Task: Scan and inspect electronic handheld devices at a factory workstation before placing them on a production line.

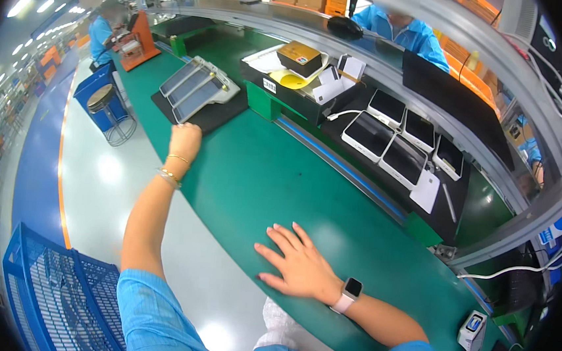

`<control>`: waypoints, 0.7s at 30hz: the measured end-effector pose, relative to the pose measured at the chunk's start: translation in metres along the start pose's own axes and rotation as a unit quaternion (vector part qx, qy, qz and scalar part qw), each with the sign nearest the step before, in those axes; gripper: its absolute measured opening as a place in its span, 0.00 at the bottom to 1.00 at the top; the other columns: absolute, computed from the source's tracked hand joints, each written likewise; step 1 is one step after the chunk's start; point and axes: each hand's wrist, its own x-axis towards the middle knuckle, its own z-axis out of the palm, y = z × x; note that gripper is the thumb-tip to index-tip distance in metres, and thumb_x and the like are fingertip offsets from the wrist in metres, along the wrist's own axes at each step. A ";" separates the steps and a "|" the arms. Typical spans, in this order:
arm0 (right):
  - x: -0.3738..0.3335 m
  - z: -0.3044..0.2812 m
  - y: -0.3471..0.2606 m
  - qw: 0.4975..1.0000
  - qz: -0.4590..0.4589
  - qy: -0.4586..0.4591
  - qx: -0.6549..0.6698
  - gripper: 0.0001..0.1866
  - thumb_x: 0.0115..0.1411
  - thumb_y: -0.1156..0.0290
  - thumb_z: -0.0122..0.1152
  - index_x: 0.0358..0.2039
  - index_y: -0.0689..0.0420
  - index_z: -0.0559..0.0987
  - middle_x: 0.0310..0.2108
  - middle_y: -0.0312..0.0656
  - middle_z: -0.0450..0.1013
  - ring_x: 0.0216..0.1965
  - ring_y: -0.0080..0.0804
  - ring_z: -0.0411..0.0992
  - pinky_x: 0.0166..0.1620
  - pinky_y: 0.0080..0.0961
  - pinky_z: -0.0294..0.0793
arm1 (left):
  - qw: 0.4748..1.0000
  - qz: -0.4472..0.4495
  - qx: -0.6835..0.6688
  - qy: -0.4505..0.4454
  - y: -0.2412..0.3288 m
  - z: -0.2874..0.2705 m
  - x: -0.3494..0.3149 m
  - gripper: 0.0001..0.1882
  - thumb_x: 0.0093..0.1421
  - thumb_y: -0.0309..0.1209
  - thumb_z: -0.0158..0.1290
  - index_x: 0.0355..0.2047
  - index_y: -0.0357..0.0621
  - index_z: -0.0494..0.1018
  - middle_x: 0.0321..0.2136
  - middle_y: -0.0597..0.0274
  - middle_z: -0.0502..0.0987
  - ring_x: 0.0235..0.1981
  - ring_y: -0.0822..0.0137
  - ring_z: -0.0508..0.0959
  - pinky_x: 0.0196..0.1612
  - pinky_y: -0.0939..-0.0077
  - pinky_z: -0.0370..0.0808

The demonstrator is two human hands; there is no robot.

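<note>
The landmark is the black bin (pixel 305 109), which stands along the far side of the green tabletop (pixel 249 166) and holds a gold-topped box (pixel 300 53), a yellow piece (pixel 290 79) and white packaging (pixel 331 88). To the left of the bin lies a black mat (pixel 225 114), and on it a pale rack (pixel 218 91) stands tilted, bearing a row of dark-faced panels (pixel 194 93). Left of the bin and nearer the person, the left hand (pixel 185 143) is at the near edge of that mat, just beside the rack's lower end; its fingers look folded in, but their far side is hidden, so I cannot tell whether they grip the mat, the rack or nothing. Thin bracelets (pixel 172 170) circle that wrist. Well in front of the bin, on the person's side, the right hand (pixel 295 264) is spread palm down over the tabletop with the fingers apart, gripping nothing; a watch (pixel 351 288) with a pale strap sits on its wrist. To the right of the bin, several white-edged tablets (pixel 367 133) lie on a dark surface, with a white card (pixel 425 191) and a slim grey bar (pixel 449 202) farther right of it.
</note>
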 end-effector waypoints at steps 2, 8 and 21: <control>-0.005 0.007 -0.005 1.000 -0.002 0.019 -0.007 0.27 0.60 0.50 0.51 0.54 0.54 0.72 0.57 0.54 0.63 0.62 0.46 0.57 0.65 0.48 0.50 | 0.999 0.011 -0.029 -0.024 0.012 -0.017 -0.018 0.06 0.56 0.25 0.48 0.29 0.40 0.76 0.31 0.53 0.78 0.33 0.59 0.80 0.38 0.66 0.77; -0.025 0.022 -0.022 0.992 0.066 0.087 -0.061 0.23 0.61 0.58 0.52 0.51 0.60 0.73 0.55 0.50 0.65 0.60 0.43 0.60 0.64 0.43 0.54 | 0.989 0.056 -0.132 -0.044 0.013 -0.044 -0.052 0.06 0.53 0.21 0.48 0.32 0.39 0.74 0.32 0.50 0.75 0.35 0.51 0.78 0.40 0.62 0.76; -0.068 0.003 -0.023 0.986 0.092 0.131 0.046 0.18 0.57 0.63 0.57 0.44 0.60 0.74 0.49 0.46 0.69 0.56 0.41 0.63 0.61 0.40 0.58 | 0.972 0.082 -0.216 -0.029 -0.040 -0.048 -0.118 0.12 0.45 0.14 0.47 0.31 0.38 0.67 0.31 0.47 0.70 0.37 0.43 0.72 0.39 0.52 0.70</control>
